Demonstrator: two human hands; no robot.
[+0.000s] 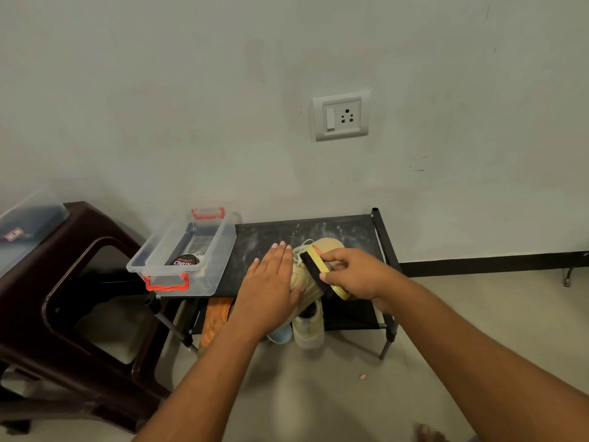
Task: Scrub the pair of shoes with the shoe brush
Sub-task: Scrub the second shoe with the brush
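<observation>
Right hand [357, 272] grips the shoe brush [318, 267], fingers curled over its yellow back and thumb at the near edge. The black bristles face left and lie against the beige shoe [330, 244]. Left hand [271, 282] lies flat with fingers straight and together; its palm and fingertips press on the left side of the same shoe.

The shoe sits on the top shelf of the black rack [264, 237], towards the right end, toe pointing to the wall. The shelf surface carries pale dusty marks. The second shoe [307, 328] of the pair stands on the lower level, directly below the first, partly hidden by the left forearm.

A clear plastic box [220, 266] with red handles rests on the left end of the top shelf and overhangs its edge. Inside it lies a round polish tin [185, 260] marked "Cherry". A dark brown plastic stool [63, 282] stands to the left of the rack. A wall socket [342, 115] is mounted above. An orange item [216, 317] shows under the shelf; what it is cannot be determined.
</observation>
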